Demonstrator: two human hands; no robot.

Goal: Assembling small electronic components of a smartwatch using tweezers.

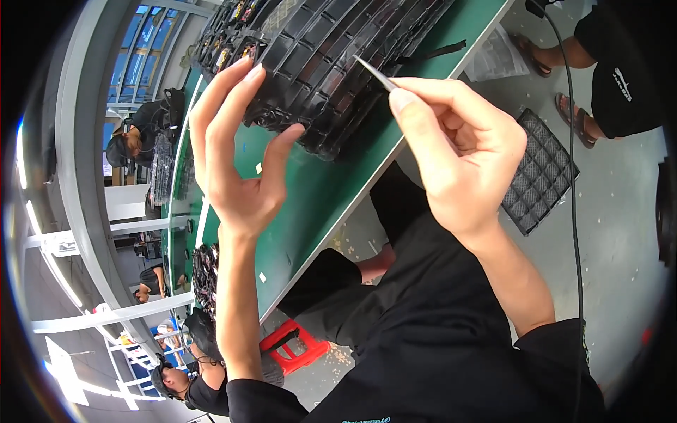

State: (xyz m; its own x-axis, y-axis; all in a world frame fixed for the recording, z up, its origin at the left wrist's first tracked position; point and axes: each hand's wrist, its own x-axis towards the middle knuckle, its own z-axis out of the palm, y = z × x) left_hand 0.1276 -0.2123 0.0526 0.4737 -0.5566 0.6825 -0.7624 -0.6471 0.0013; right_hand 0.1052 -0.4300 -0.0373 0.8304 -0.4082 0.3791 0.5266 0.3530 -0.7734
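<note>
A stack of black compartmented plastic trays (321, 60) lies on the green table at the top of the view. My left hand (240, 155) is raised over the table beside the stack's near left corner, fingers and thumb spread apart, with nothing seen between them. Whether its fingertips touch the trays I cannot tell. My right hand (462, 148) is closed on a pair of pointed metal tweezers (375, 73), pinched between thumb and index finger. The tips point up and left, over the right part of the trays.
Small dark items with coloured parts (233, 53) sit left of the stack. The green table (310, 197) carries a few pale scraps. A dark grid tray (539, 173) lies on the floor, near a hanging black cable (572, 211). A red stool (296, 347) and other people are nearby.
</note>
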